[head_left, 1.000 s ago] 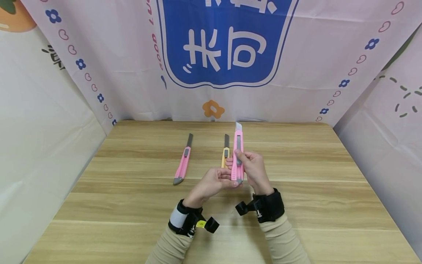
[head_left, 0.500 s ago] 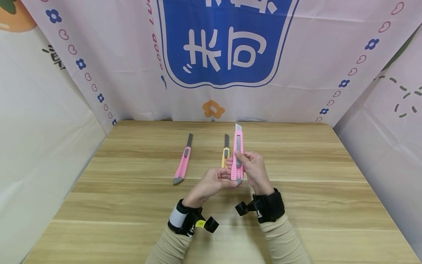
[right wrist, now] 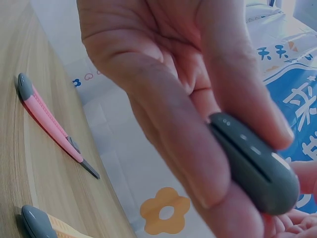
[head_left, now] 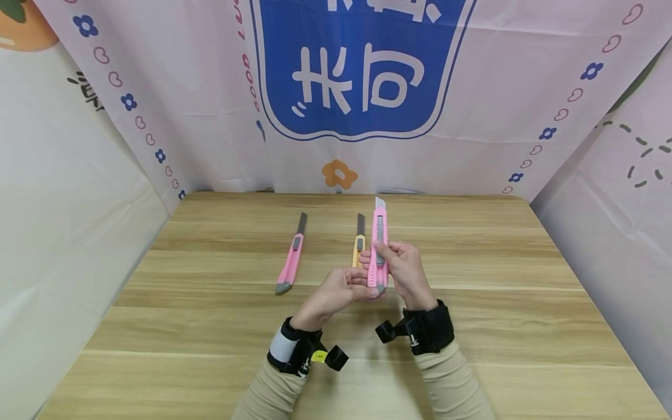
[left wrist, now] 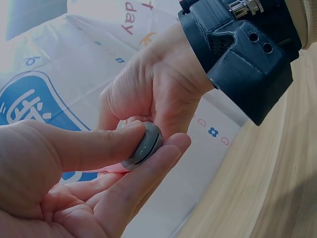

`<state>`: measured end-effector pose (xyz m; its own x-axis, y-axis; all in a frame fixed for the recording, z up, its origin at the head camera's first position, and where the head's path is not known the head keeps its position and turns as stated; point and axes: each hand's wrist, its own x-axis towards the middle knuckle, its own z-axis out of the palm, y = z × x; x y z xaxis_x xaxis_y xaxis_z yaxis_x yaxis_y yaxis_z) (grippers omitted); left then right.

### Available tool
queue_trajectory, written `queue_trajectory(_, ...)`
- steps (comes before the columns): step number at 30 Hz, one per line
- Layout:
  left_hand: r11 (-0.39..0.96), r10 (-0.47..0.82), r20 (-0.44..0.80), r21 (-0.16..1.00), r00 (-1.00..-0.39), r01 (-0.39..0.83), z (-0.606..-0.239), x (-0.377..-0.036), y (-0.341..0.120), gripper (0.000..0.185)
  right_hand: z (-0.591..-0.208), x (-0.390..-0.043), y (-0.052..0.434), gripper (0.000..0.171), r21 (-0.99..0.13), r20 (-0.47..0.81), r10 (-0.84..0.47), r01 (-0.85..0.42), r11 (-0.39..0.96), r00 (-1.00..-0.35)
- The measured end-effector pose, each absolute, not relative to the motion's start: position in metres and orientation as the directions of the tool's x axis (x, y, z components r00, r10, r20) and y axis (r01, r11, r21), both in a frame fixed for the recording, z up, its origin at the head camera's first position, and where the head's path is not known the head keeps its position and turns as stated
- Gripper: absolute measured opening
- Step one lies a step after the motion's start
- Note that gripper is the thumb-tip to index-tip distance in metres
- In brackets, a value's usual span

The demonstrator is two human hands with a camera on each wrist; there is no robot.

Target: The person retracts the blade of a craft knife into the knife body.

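Note:
In the head view, a pink utility knife [head_left: 379,227] is held up over the table, its short blade out and pointing away from me. My left hand [head_left: 336,291] pinches its grey end cap [left wrist: 143,148] between thumb and fingers. Higher on the handle, my right hand [head_left: 409,271] grips the knife, thumb on the front by the grey slider. A yellow utility knife [head_left: 359,245] lies behind, partly hidden by my fingers. To the left rests another pink utility knife [head_left: 291,259] with a long dark blade extended.
The wooden table [head_left: 210,338] runs back to a printed white cloth [head_left: 220,157] with a blue panel. More cloth hangs at both sides. Black camera straps [head_left: 427,326] are on both wrists.
The held pink knife has dipped very slightly toward me, its blade tip a little lower. Both hands keep their hold, and the two knives on the table stay put.

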<state>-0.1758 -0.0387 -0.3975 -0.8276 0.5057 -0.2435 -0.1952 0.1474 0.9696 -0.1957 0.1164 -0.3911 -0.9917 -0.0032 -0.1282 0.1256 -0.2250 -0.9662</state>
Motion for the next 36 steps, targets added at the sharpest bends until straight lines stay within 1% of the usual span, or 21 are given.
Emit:
queue_trajectory(5, 0.146, 0.506, -0.231, 0.972, -0.831, -0.182, -0.3970, -0.1758, -0.0387, 0.036, -0.3922, -0.1961, 0.1176, 0.036, -0.966, -0.126, -0.002, 0.123, -0.226, -0.992)
queue_trajectory(15, 0.127, 0.510, -0.215, 0.977, -0.833, -0.174, -0.4010, -0.1773, -0.0389, 0.036, -0.3876, -0.1946, 0.1213, 0.037, -0.965, -0.150, -0.053, 0.158, -0.208, -0.987)
queue_trajectory(22, 0.057, 0.502, -0.241, 0.967, -0.830, -0.247, -0.4024, -0.1780, -0.0376, 0.034, -0.3849, -0.1933, 0.1238, 0.038, -0.958, -0.141, -0.032, 0.144, -0.246, -0.989)
queue_trajectory(28, 0.061, 0.466, -0.246, 0.967, -0.850, -0.246, -0.4006, -0.1769, -0.0378, 0.032, -0.3856, -0.1943, 0.1193, 0.039, -0.947, -0.147, -0.030, 0.149, -0.285, -0.989)
queue_trajectory(32, 0.062, 0.449, -0.243, 0.968, -0.860, -0.241, -0.3993, -0.1760, -0.0370, 0.032, -0.3864, -0.1950, 0.1172, 0.039, -0.947, -0.169, -0.013, 0.166, -0.275, -0.986)
queue_trajectory(36, 0.063, 0.443, -0.238, 0.970, -0.865, -0.235, -0.3996, -0.1759, -0.0349, 0.032, -0.3882, -0.1954, 0.1160, 0.042, -0.955, -0.192, 0.018, 0.182, -0.235, -0.981)
